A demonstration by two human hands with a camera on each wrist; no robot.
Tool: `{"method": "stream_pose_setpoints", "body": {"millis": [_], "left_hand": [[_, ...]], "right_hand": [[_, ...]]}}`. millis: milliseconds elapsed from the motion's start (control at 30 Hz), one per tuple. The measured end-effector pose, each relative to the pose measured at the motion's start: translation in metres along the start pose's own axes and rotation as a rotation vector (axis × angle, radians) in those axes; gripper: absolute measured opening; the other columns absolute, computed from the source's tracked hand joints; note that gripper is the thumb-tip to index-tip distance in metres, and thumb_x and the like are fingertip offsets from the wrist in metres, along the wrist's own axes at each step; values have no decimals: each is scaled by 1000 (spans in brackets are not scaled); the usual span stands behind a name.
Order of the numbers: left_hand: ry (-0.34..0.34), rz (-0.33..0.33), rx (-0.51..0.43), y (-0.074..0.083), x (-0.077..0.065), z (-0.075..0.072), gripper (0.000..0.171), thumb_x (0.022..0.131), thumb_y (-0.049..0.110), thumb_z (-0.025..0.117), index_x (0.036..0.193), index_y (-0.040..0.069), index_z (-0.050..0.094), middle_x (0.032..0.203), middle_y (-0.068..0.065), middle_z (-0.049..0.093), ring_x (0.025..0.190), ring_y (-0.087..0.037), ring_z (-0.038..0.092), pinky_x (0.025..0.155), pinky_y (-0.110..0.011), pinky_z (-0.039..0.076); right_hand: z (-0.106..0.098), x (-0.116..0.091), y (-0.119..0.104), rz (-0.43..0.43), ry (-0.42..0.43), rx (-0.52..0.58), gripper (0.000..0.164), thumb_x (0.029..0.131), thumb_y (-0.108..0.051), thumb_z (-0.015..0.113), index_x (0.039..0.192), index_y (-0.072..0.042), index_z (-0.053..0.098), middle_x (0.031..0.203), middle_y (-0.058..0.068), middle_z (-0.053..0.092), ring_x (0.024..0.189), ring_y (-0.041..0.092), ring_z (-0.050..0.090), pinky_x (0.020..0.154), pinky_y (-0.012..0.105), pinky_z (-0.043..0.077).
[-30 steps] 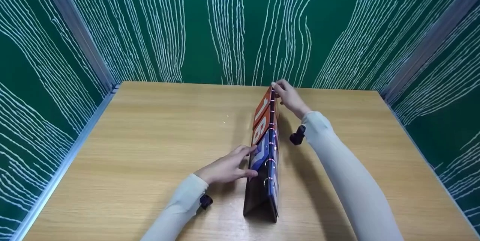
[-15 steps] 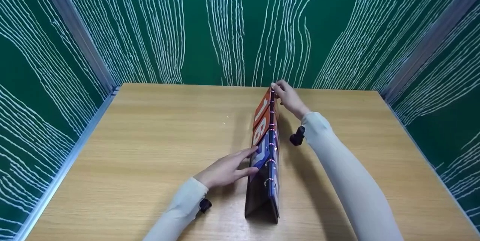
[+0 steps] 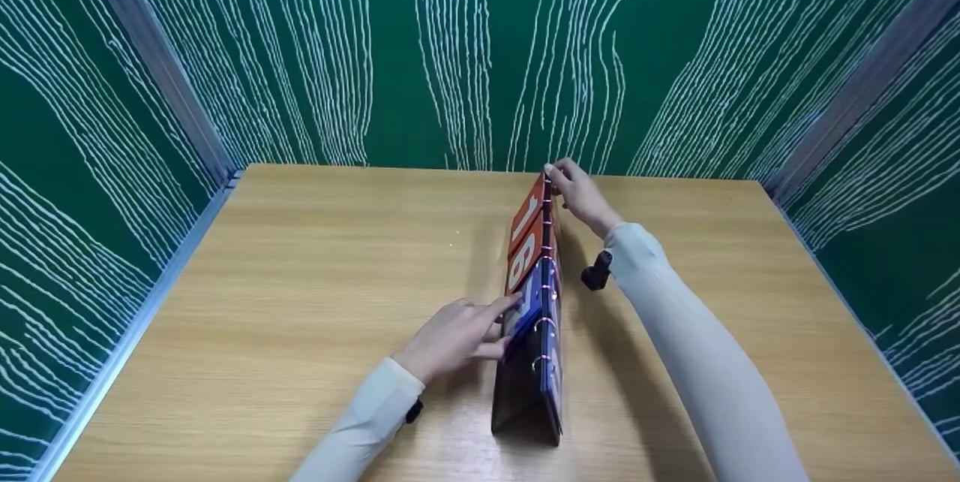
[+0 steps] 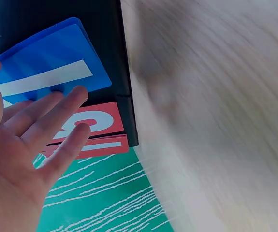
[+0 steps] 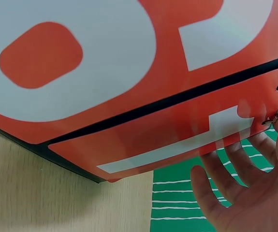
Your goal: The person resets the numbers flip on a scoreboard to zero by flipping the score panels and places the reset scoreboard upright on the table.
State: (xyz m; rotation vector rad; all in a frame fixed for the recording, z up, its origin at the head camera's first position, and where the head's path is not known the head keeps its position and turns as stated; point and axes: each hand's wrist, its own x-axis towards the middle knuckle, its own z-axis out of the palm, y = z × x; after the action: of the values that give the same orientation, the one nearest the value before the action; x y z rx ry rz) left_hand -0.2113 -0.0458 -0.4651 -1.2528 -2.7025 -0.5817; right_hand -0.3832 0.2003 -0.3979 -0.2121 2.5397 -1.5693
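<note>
A flip scoreboard (image 3: 517,396) stands tent-like on the table, with ring-bound number cards along its top ridge. Its left face carries red cards (image 3: 521,260) reading 1 and 6 toward the far end. Nearer lies a blue card (image 4: 51,58) with a white numeral, partly hidden by fingers in the head view. My left hand (image 3: 454,335) holds this blue card by its edges between thumb and fingers, and it tilts out from the black board. At the far top corner, my right hand (image 3: 581,197) grips the scoreboard, its thumb by the ring in the right wrist view.
The wooden table (image 3: 337,257) extends on both sides of the scoreboard. A green wall (image 3: 517,54) with white wavy lines rises behind, and similar panels flank the table. A grey post (image 3: 161,61) stands at the back left.
My left hand has drawn its thumb and fingers in on the blue card, which now tilts away from the board. The right hand stays at the far corner.
</note>
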Motion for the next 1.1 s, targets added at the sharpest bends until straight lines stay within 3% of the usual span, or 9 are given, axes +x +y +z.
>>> {"method": "stream_pose_setpoints", "body": {"millis": [167,267,400,600,667,867,1100], "left_hand": [[29,41,201,8,1,2,66,98,40,63,150,3,44,84,1,75,80,-16,73,98,-37,56],[74,45,328,15,2,3,67,95,40,66,147,3,46,89,0,76,82,-15,73,97,-35,56],[126,26,424,21,2,6,66,93,38,68,146,4,48,92,-1,77,86,-16,74,93,-33,58],[138,-22,514,23,0,6,68,92,40,71,146,5,47,120,-5,74,105,-20,73,96,-36,57],[159,-42,536,23,-1,6,67,91,39,72,144,6,48,124,-7,71,107,-20,72,92,-36,59],[270,-69,641,16,-3,9,59,86,31,77,135,8,52,112,-6,65,96,-18,68,70,-29,58],[306,-112,630,12,-6,8,43,91,27,76,128,10,62,113,-8,69,96,-21,70,72,-32,61]], "right_hand": [[-1,-3,-2,6,-9,6,43,111,-38,36,135,-4,45,128,13,54,121,28,52,89,31,39],[0,5,11,-7,8,3,45,110,-45,36,133,-8,46,130,13,54,124,28,51,96,37,40],[1,7,15,-28,30,-7,46,109,-48,36,131,-9,47,129,13,55,122,28,52,103,46,41],[-1,9,15,-26,24,-13,47,109,-46,36,132,-7,47,130,15,55,122,29,53,102,45,42],[-1,9,15,-19,17,-19,46,110,-46,36,133,-8,47,130,14,55,122,28,53,98,41,42],[-3,12,16,-14,14,-2,45,110,-44,36,133,-8,47,126,9,55,120,26,52,93,37,40],[0,10,16,-17,15,-24,48,109,-49,36,132,-9,48,124,9,55,117,25,52,98,43,41]]}}
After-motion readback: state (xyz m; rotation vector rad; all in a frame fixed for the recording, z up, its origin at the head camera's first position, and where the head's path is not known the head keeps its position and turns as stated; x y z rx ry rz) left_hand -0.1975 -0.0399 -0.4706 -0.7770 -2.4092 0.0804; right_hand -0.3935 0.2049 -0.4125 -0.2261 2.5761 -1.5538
